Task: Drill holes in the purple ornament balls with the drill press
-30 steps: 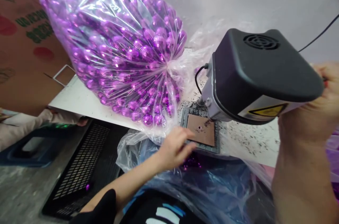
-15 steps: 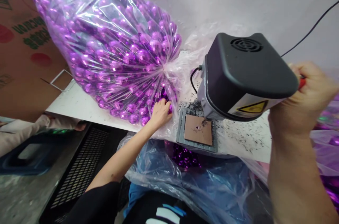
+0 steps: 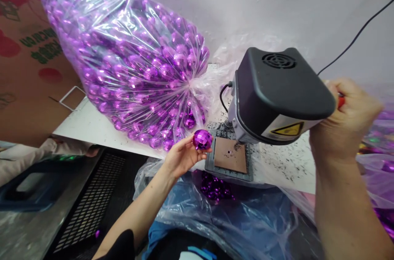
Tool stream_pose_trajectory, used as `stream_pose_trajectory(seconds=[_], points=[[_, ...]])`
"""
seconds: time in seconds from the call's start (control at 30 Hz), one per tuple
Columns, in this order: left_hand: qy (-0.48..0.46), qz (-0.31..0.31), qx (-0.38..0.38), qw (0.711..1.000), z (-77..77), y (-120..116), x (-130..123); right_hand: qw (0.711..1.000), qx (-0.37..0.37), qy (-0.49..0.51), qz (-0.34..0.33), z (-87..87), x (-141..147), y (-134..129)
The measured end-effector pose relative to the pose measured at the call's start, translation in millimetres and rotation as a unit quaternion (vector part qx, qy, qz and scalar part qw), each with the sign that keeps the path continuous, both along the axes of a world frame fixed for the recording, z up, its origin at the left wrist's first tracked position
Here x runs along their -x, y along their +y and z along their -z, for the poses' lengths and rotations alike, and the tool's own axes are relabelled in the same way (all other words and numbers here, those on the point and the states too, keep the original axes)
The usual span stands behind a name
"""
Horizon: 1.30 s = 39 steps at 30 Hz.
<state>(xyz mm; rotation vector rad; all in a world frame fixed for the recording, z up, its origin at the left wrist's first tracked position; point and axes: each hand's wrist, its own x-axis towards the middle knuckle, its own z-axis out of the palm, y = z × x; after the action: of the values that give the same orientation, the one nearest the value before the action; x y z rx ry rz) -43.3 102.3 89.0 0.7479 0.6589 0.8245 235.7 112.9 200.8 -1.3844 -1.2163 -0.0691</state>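
Between the thumb and fingers of my left hand (image 3: 182,159) is a shiny purple faceted ball (image 3: 202,140), like a small disco ball. It is just left of a brown square plate (image 3: 230,155) with a small hole, which lies on a grey slotted base (image 3: 211,162). Over the base stands a bench drill press (image 3: 283,92) with a black vented housing and a yellow warning label. My right hand (image 3: 353,112) is closed around its red-ended handle at the right; most of the handle is hidden. A clear plastic bag (image 3: 132,63) full of purple balls lies left of the machine.
Dark shavings are scattered over the white table (image 3: 277,161). Below its edge, an open clear bag (image 3: 252,206) contains more purple balls (image 3: 215,186). A cardboard box (image 3: 27,63), a black crate (image 3: 89,194) and another person's sleeve (image 3: 24,161) are at the left.
My left hand has come away from the big bag toward me and now has a purple ball in its fingers. My right hand stays on the handle.
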Motion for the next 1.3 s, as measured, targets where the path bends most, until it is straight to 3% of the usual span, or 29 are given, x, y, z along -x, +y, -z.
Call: stream_pose_trajectory(seconds=[0.13,0.27,0.33,0.47,0.57,0.7,0.97,1.3], points=[[-0.05,0.017,0.052,0.997,10.6,-11.3,-15.0,1.0,-0.004,0.001,-0.013,-0.5,0.4,0.4],[-0.065,0.098,0.112,0.987,25.3,-19.9,-22.4,1.0,0.005,-0.004,-0.017,0.0,-0.1,0.4],[-0.048,0.098,0.119,0.987,32.3,-21.2,-25.4,1.0,0.005,-0.004,-0.026,0.2,-0.5,0.0],[0.027,0.039,0.073,0.996,40.9,-15.0,-33.9,1.0,0.003,-0.002,-0.029,-0.9,-0.7,-0.9],[0.114,0.022,-0.02,0.993,44.3,-5.2,-40.9,1.0,0.003,-0.009,-0.025,-2.8,-0.3,-1.3],[0.249,-0.002,-0.189,0.95,52.8,8.2,-47.8,0.999,-0.002,-0.022,-0.031,-4.9,0.0,-1.0],[0.302,-0.023,-0.326,0.896,73.7,17.4,-63.2,0.998,-0.004,-0.029,-0.048,-4.5,-0.3,-0.8],[0.412,-0.005,-0.537,0.736,72.9,14.8,-71.3,0.998,0.01,-0.026,-0.047,-6.0,0.7,-2.5]])
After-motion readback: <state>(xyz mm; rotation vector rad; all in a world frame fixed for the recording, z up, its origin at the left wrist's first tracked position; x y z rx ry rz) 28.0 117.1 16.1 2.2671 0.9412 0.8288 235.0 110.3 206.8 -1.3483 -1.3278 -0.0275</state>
